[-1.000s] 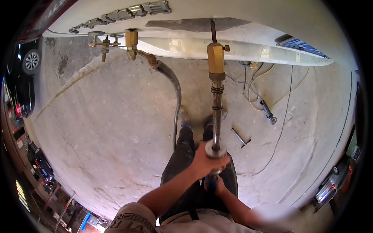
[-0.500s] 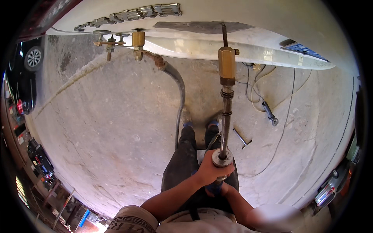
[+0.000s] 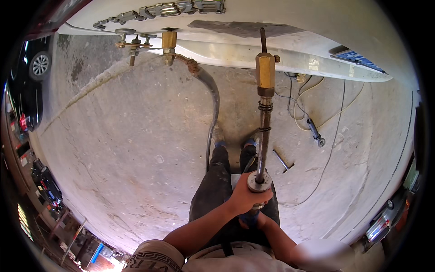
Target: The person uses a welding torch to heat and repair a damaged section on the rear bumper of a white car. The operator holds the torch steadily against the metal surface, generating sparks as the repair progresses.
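Note:
My left hand (image 3: 242,198) is wrapped round the metal sliding weight of a slide hammer (image 3: 264,154). Below it, my right hand (image 3: 259,221) is closed at the rear end of the same tool, partly hidden behind my left hand and forearm. The tool's steel shaft runs away from me to a hexagonal brass head. From that head a thin rod reaches the bare grey patch (image 3: 240,28) on a white car panel (image 3: 317,20); the rod's tip appears to touch the patch. Left of it, a brass clamp assembly (image 3: 169,41) is fixed at the panel's edge.
A thick cable (image 3: 215,97) hangs from the clamp toward my legs. On the concrete floor (image 3: 136,122) lie a T-handled tool (image 3: 282,162), a small grinder-like tool (image 3: 314,130) and loose cords (image 3: 335,140). A dark car (image 3: 38,77) stands at far left.
The panel and its clamp sit slightly farther right and higher in the view. The sliding weight and my left hand are a touch higher; both hands keep their grip.

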The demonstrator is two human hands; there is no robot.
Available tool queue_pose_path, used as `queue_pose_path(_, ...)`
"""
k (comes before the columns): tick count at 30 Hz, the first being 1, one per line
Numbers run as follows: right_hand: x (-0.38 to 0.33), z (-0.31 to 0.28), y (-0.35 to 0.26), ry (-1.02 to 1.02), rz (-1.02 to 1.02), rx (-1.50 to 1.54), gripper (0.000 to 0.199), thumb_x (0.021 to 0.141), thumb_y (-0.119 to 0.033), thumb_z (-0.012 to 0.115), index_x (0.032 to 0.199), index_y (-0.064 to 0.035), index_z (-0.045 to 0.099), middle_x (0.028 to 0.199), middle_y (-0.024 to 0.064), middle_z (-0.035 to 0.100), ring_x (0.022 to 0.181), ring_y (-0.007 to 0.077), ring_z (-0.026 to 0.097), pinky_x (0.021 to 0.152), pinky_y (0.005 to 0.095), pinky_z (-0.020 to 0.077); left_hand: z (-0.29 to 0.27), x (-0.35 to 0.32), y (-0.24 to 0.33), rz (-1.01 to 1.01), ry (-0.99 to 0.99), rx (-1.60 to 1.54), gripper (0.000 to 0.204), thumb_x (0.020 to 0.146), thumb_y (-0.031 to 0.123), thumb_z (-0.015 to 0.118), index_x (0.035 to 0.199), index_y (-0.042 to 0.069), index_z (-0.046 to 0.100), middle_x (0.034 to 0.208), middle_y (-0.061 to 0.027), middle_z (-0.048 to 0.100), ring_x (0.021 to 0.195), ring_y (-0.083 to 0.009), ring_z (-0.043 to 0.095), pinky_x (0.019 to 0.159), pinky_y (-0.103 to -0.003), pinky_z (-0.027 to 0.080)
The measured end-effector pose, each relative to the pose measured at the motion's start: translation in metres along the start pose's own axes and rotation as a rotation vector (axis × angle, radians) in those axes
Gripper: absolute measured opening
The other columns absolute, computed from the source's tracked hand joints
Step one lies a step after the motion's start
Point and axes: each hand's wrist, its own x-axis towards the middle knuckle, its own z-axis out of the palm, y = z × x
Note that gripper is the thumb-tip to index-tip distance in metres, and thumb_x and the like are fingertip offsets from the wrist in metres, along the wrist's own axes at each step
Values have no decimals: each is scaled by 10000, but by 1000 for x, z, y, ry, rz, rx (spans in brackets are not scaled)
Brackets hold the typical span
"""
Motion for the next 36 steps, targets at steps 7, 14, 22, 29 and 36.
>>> queue_pose_path(7, 1, 9, -8, 22, -10, -33, 315, 963, -372, 495, 1053, -76, 552, 682, 86, 570, 524, 188, 535, 471, 292, 413, -2, 0, 0, 19, 4, -1, 120, 788, 49, 715, 815, 38, 599, 687, -21, 605, 601, -102, 587, 560, -269, 465)
queue_pose_path(14, 0, 16, -15, 11, -10, 3, 342, 957, -393, 503, 1068, -73, 550, 683, 90, 571, 525, 193, 535, 474, 295, 414, -5, 1, -2, 16, -16, 26, 149, 765, -10, 699, 834, 39, 576, 723, -34, 604, 614, -123, 603, 561, -280, 489)
queue_pose_path(22, 0, 10, -9, -29, -67, 20, 334, 949, -384, 520, 1082, -79, 549, 694, 95, 570, 540, 196, 538, 501, 302, 423, -5, 1, 1, 2, -24, 32, 170, 755, -37, 691, 838, 40, 565, 745, -38, 601, 625, -132, 611, 566, -284, 500)
queue_pose_path(29, 4, 26, -19, 87, 7, 11, 443, 969, -449, 507, 1099, -29, 561, 623, 77, 556, 483, 182, 520, 466, 293, 399, -1, 4, 18, 6, -3, 12, 150, 781, 61, 747, 832, 44, 607, 733, -25, 625, 616, -109, 599, 582, -274, 489)
queue_pose_path(36, 7, 14, -8, 75, 80, 26, 774, 915, -710, 443, 1127, 24, 570, 583, 72, 548, 459, 169, 517, 453, 283, 386, 5, 22, 62, 38, 17, 4, 294, 749, 64, 755, 971, 21, 566, 746, -77, 621, 630, -188, 639, 558, -313, 517)
